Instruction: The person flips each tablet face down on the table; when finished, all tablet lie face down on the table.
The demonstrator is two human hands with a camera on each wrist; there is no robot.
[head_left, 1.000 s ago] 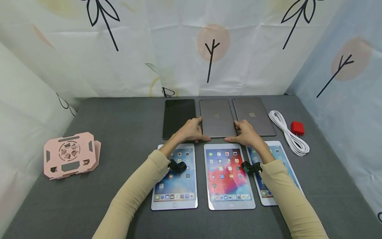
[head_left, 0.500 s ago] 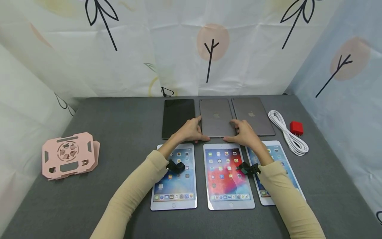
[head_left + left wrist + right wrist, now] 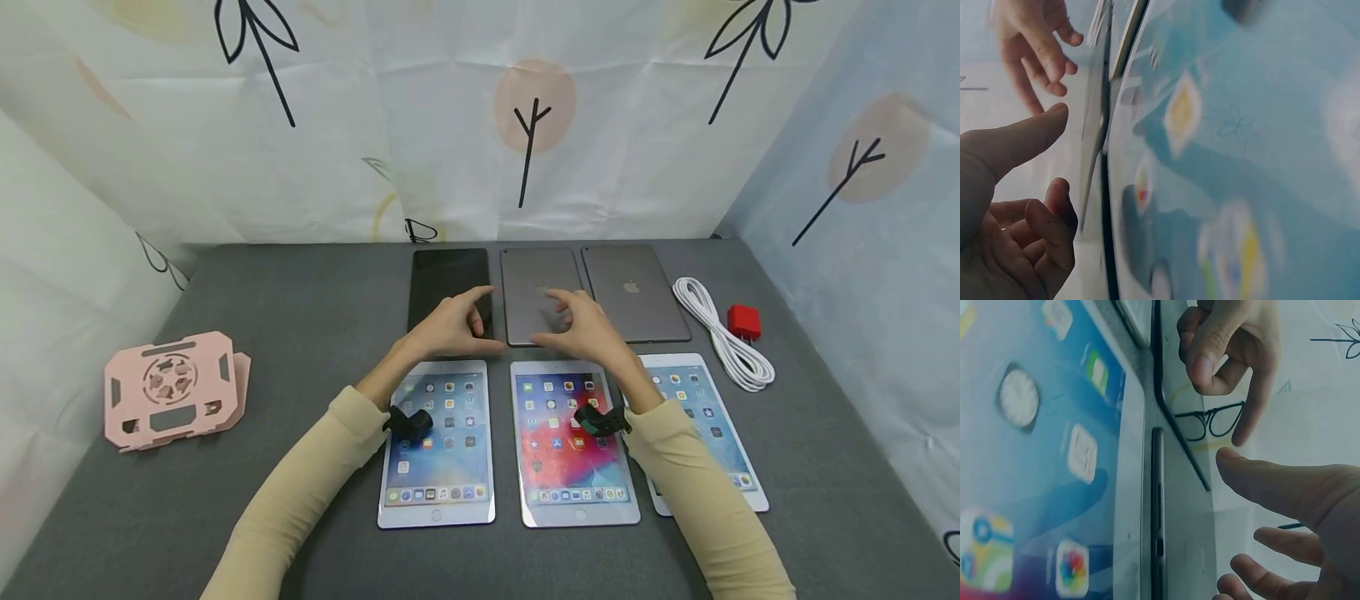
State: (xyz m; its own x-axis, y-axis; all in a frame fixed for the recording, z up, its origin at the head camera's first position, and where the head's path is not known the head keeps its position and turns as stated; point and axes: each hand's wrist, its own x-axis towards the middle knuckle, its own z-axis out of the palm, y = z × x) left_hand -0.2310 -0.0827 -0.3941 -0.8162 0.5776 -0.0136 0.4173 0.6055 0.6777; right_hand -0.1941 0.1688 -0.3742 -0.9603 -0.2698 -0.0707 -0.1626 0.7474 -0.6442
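Observation:
My left hand (image 3: 450, 327) hovers over the lower right part of the black-screened tablet (image 3: 442, 275), thumb and index finger spread with nothing between them. My right hand (image 3: 587, 332) is over the lower part of the grey middle tablet (image 3: 528, 271), which lies back up; its thumb and index finger are likewise apart and hold nothing. In the left wrist view the left thumb (image 3: 1029, 137) shows above loosely curled fingers. To the right lies another grey tablet (image 3: 637, 287), back up with an apple logo. The three make a back row.
In front lie three white tablets with lit screens: left (image 3: 442, 450), middle (image 3: 573, 450) and right (image 3: 697, 408), partly under the right sleeve. A coiled white cable (image 3: 723, 333) and red charger (image 3: 745, 322) lie right. A pink cut-out stand (image 3: 172, 390) lies left.
Both hands have come off the edges of the grey middle tablet. The left hand has shifted left and the right hand slightly left, over the tablet. The tablets have stayed in place.

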